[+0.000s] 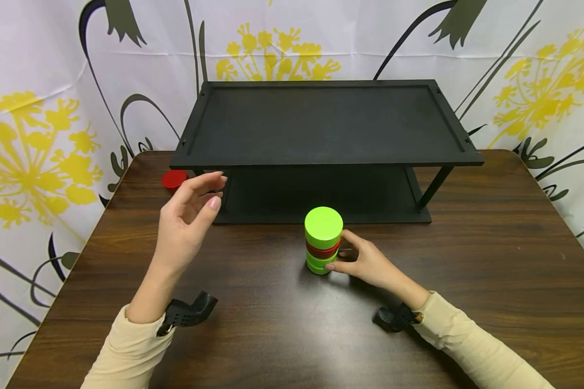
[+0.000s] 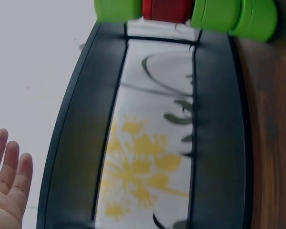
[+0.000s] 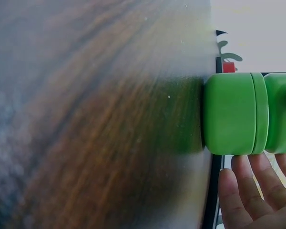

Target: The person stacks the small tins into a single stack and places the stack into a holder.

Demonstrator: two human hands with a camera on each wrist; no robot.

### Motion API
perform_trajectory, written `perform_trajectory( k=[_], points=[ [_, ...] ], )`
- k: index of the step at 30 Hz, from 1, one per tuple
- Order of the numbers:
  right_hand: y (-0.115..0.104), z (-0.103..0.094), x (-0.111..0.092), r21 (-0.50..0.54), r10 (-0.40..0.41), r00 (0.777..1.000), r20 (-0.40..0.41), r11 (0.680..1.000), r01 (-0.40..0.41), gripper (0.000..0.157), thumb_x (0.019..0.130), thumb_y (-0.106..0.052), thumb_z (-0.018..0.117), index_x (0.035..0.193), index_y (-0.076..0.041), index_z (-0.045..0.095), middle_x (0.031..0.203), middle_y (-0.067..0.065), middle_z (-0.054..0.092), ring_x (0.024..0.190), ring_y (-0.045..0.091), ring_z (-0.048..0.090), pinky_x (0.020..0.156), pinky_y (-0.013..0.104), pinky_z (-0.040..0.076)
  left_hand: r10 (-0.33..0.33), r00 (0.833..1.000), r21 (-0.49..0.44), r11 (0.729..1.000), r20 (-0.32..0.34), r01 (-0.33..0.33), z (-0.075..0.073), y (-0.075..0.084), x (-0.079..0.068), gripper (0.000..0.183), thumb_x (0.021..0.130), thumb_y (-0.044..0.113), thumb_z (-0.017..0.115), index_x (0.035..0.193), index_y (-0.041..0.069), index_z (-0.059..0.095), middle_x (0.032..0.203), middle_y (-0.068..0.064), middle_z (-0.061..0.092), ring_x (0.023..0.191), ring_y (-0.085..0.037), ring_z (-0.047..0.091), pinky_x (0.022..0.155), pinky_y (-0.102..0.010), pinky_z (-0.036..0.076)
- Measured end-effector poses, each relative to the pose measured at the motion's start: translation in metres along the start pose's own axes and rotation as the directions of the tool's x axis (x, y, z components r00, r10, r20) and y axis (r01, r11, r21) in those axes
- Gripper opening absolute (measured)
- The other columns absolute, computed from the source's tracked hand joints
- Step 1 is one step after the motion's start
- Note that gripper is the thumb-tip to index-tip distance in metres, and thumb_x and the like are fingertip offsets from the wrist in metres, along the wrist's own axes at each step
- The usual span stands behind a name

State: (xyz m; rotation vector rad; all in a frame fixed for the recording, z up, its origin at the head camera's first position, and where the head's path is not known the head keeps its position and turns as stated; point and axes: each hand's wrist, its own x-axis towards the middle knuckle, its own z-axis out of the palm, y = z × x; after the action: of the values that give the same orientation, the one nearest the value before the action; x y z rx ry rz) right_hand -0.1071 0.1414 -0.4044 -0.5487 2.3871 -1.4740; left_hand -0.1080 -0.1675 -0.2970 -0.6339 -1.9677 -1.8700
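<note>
A stack of round green containers with a red band (image 1: 323, 228) stands upright on the table in front of the black shelf. My right hand (image 1: 367, 262) grips its right side, thumb at the front and fingers behind. In the right wrist view, fingertips press against the lowest green container (image 3: 231, 114). My left hand (image 1: 187, 224) is raised left of the stack, fingers loosely bent and thumb apart, holding nothing. The left wrist view has the red piece (image 2: 167, 10) between green ones, with the left fingers at the lower left edge.
A two-level black shelf (image 1: 321, 121) stands at the back of the brown wooden table (image 1: 253, 324). A red round piece (image 1: 174, 179) sits by the shelf's left side, behind the left hand. A flower-patterned curtain (image 1: 44, 54) hangs behind.
</note>
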Motion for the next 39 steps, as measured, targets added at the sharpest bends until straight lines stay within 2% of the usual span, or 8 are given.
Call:
perform_trajectory(
  k=[8,13,18,22,26,30,33,39],
  points=[
    [0.001,0.000,0.001,0.004,0.002,1.000,-0.002,1.000,-0.002,0.056,0.082,-0.019,0.075,0.130,-0.007,0.050,0.125,0.013,0.059,0.119,0.030,0.057,0.100,0.040,0.051,-0.005,0.985,-0.016,1.000,-0.172,0.003,-0.035,-0.017,-0.005,0.030,0.089,-0.008,0.052,0.113,0.005,0.065,0.107,0.003,0.069,0.101,-0.008,0.063,0.088,-0.014,0.051],
    [0.002,0.000,0.001,-0.005,-0.004,1.000,-0.004,1.000,0.004,0.055,0.082,-0.019,0.075,0.129,-0.007,0.050,0.124,0.013,0.060,0.118,0.031,0.058,0.099,0.040,0.051,-0.106,0.952,0.081,0.988,-0.287,0.135,-0.057,-0.030,-0.006,0.025,0.091,-0.002,0.054,0.109,0.011,0.066,0.102,0.007,0.069,0.096,-0.006,0.064,0.082,-0.010,0.051],
    [0.002,0.000,0.001,-0.004,-0.012,1.000,-0.004,1.000,0.012,0.054,0.081,-0.018,0.076,0.128,-0.006,0.051,0.123,0.013,0.061,0.117,0.031,0.059,0.098,0.040,0.052,-0.224,0.905,0.276,0.902,-0.361,0.333,-0.081,-0.049,-0.005,0.025,0.092,0.002,0.056,0.111,0.014,0.065,0.098,0.020,0.066,0.090,0.003,0.060,0.077,-0.006,0.047],
    [0.001,0.000,0.001,0.000,-0.015,1.000,-0.005,1.000,0.015,0.054,0.081,-0.018,0.076,0.127,-0.006,0.051,0.123,0.013,0.061,0.117,0.031,0.059,0.098,0.040,0.052,-0.288,0.880,0.364,0.827,-0.378,0.427,-0.100,-0.066,-0.002,0.028,0.091,0.004,0.058,0.118,0.010,0.063,0.098,0.026,0.061,0.092,0.007,0.057,0.077,-0.003,0.044],
    [0.001,-0.001,0.001,0.001,-0.012,1.000,-0.006,1.000,0.012,0.055,0.081,-0.018,0.076,0.128,-0.006,0.051,0.123,0.014,0.060,0.117,0.031,0.059,0.098,0.040,0.052,-0.337,0.866,0.452,0.749,-0.370,0.485,-0.115,-0.080,0.002,0.033,0.092,0.009,0.059,0.124,0.006,0.059,0.098,0.028,0.057,0.090,0.013,0.054,0.076,0.000,0.042],
    [0.001,-0.001,0.000,0.002,-0.009,1.000,-0.005,1.000,0.009,0.057,0.081,-0.017,0.076,0.130,-0.005,0.050,0.124,0.015,0.060,0.118,0.032,0.058,0.098,0.040,0.052,-0.369,0.861,0.540,0.671,-0.352,0.508,-0.124,-0.089,0.008,0.038,0.092,0.017,0.058,0.129,0.005,0.056,0.107,0.013,0.060,0.088,0.017,0.050,0.075,0.001,0.040],
    [0.001,-0.001,-0.001,0.002,-0.006,1.000,-0.003,1.000,0.006,0.057,0.081,-0.017,0.076,0.130,-0.005,0.050,0.125,0.015,0.060,0.118,0.032,0.058,0.099,0.040,0.051,-0.419,0.850,0.561,0.639,-0.318,0.526,-0.129,-0.096,0.013,0.044,0.093,0.022,0.058,0.133,0.005,0.052,0.122,-0.006,0.059,0.089,0.016,0.048,0.074,0.001,0.040],
    [0.000,-0.001,0.000,-0.002,-0.013,1.000,-0.001,1.000,0.013,0.058,0.081,-0.017,0.076,0.131,-0.005,0.049,0.125,0.015,0.060,0.118,0.032,0.058,0.098,0.040,0.052,-0.523,0.798,0.549,0.590,-0.300,0.593,-0.138,-0.110,0.023,0.052,0.093,0.024,0.058,0.140,0.005,0.044,0.138,-0.018,0.048,0.092,0.014,0.046,0.070,0.001,0.040]
  ],
)
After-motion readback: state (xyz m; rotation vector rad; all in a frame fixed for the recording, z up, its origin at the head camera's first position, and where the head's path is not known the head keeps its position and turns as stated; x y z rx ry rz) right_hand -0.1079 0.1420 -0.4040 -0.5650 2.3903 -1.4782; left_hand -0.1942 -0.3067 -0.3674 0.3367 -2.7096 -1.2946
